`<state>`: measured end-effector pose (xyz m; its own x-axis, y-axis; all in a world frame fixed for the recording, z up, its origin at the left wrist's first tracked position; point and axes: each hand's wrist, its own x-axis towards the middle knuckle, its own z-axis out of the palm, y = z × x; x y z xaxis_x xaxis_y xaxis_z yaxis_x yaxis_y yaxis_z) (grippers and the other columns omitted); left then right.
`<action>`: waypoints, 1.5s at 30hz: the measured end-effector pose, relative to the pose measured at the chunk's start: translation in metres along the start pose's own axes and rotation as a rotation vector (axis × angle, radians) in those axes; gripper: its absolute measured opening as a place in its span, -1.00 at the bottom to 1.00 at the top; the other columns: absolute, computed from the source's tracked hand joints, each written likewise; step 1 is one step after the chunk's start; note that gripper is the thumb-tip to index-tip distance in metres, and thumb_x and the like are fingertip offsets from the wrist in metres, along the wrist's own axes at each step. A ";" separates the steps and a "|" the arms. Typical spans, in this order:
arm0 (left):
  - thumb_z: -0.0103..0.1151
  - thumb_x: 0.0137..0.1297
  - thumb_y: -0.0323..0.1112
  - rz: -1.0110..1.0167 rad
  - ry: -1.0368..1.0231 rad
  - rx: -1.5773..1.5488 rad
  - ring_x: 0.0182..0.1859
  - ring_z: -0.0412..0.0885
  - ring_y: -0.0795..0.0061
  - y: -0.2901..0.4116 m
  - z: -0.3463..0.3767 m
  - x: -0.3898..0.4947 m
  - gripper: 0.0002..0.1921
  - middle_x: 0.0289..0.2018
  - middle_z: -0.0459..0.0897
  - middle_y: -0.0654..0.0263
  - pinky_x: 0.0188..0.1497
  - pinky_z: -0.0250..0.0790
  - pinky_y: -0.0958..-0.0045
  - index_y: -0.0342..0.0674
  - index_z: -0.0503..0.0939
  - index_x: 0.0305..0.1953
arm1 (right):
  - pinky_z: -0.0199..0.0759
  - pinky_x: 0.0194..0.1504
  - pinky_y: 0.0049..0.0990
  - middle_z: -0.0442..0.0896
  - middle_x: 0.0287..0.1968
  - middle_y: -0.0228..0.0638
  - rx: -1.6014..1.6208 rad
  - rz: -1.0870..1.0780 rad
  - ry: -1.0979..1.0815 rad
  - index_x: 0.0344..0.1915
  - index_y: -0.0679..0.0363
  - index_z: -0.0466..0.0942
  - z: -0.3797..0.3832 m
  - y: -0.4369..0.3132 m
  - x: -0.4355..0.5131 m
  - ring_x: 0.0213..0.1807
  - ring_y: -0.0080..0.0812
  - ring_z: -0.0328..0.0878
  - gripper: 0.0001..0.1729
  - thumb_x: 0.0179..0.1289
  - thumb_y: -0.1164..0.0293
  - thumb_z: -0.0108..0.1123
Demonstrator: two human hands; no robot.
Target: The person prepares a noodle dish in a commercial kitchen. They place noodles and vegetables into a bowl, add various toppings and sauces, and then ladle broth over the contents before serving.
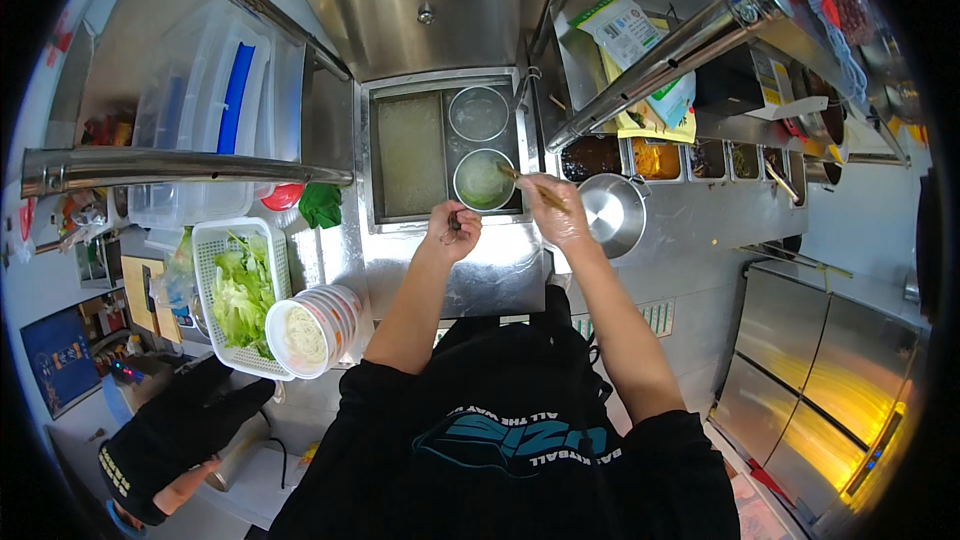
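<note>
My left hand (454, 232) grips the dark handle (453, 223) of a round noodle strainer basket at the front of a stainless-steel boiler (367, 157). Pale green food (486, 181), perhaps noodles or leaves, sits in the water inside the basket (459, 199). In my right hand (561, 216), which wears a clear plastic glove, is a pair of wooden chopsticks (553, 199) with the tips down at the basket's right side. Behind it stands a second round basket (478, 90) in the water, with no food visible. Cloudy liquid (409, 154) fills the left compartment.
A steel pot (611, 214) stands beside my right hand, below topping trays (656, 160). Left are a white basket (202, 270) of lettuce (244, 289) and stacked bowls with noodles (304, 337). Steel rails (187, 171) cross both sides. Another person (176, 427) is at lower left.
</note>
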<state>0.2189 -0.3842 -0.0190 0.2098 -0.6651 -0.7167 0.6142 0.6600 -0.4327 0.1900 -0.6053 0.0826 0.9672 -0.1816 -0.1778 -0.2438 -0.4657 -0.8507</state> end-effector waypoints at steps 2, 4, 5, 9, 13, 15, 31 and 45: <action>-0.03 0.29 -0.35 -0.005 -0.007 0.024 -0.59 0.34 0.62 -0.002 0.002 0.002 -0.78 -0.59 0.38 0.41 -0.56 0.32 0.58 -0.13 0.31 -0.54 | 0.60 -0.05 -0.42 0.84 -0.14 -0.18 0.037 0.050 -0.167 -0.08 0.23 0.76 -0.001 0.002 -0.001 -0.15 -0.26 0.78 -0.76 0.49 0.32 0.25; -0.05 0.29 -0.35 0.023 0.031 0.047 -0.59 0.34 0.61 -0.005 0.003 0.006 -0.78 -0.60 0.39 0.40 -0.56 0.31 0.57 -0.13 0.30 -0.53 | 0.59 0.00 -0.43 0.84 -0.14 -0.21 0.162 0.020 -0.318 -0.09 0.23 0.77 0.001 0.005 -0.004 -0.11 -0.35 0.78 -0.75 0.49 0.29 0.26; -0.05 0.29 -0.35 0.050 0.055 0.059 -0.59 0.35 0.61 -0.007 0.004 0.008 -0.79 -0.59 0.39 0.40 -0.56 0.32 0.57 -0.13 0.31 -0.53 | 0.58 0.01 -0.44 0.84 -0.15 -0.22 0.074 -0.050 -0.272 -0.08 0.22 0.76 0.001 0.006 -0.005 -0.10 -0.38 0.76 -0.75 0.49 0.29 0.27; -0.07 0.30 -0.36 0.049 0.018 0.020 -0.57 0.36 0.59 -0.011 0.001 0.015 -0.81 -0.58 0.40 0.38 -0.56 0.33 0.57 -0.15 0.32 -0.50 | 0.58 -0.07 -0.40 0.83 -0.19 -0.22 0.131 0.038 0.107 -0.08 0.23 0.76 0.003 0.012 -0.013 -0.17 -0.37 0.74 -0.73 0.49 0.27 0.27; -0.08 0.29 -0.39 0.083 0.022 0.034 -0.59 0.30 0.59 -0.011 -0.003 0.020 -0.80 -0.58 0.37 0.36 -0.57 0.33 0.61 -0.20 0.31 -0.52 | 0.58 -0.06 -0.37 0.82 -0.16 -0.15 0.215 0.082 -0.259 -0.09 0.27 0.74 0.004 0.016 -0.018 -0.18 -0.28 0.74 -0.73 0.52 0.29 0.22; -0.08 0.29 -0.38 0.081 0.001 0.028 -0.58 0.34 0.58 -0.010 -0.004 0.023 -0.79 -0.58 0.39 0.37 -0.56 0.33 0.59 -0.16 0.30 -0.53 | 0.58 -0.06 -0.36 0.80 -0.16 -0.11 0.245 0.007 -0.088 -0.12 0.23 0.75 0.005 0.018 -0.017 -0.18 -0.24 0.75 -0.75 0.51 0.29 0.22; -0.13 0.29 -0.39 0.097 -0.033 -0.045 -0.59 0.35 0.55 -0.006 -0.002 0.026 -0.80 -0.61 0.37 0.34 -0.56 0.36 0.57 -0.19 0.30 -0.52 | 0.58 -0.02 -0.30 0.81 -0.15 -0.11 0.136 0.005 -0.130 -0.10 0.21 0.75 -0.008 0.019 -0.026 -0.14 -0.16 0.76 -0.74 0.49 0.31 0.19; -0.13 0.35 -0.38 0.137 -0.017 -0.021 -0.59 0.38 0.55 -0.025 -0.001 0.019 -0.77 -0.60 0.37 0.35 -0.57 0.39 0.56 -0.18 0.28 -0.51 | 0.58 0.00 -0.39 0.78 -0.13 -0.09 0.271 -0.187 0.060 -0.08 0.29 0.73 0.012 0.044 -0.057 -0.07 -0.27 0.73 -0.75 0.50 0.42 0.13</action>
<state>0.2065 -0.4129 -0.0220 0.3039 -0.5736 -0.7607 0.5627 0.7524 -0.3426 0.1248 -0.6050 0.0491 0.9855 -0.1688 0.0160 -0.0271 -0.2499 -0.9679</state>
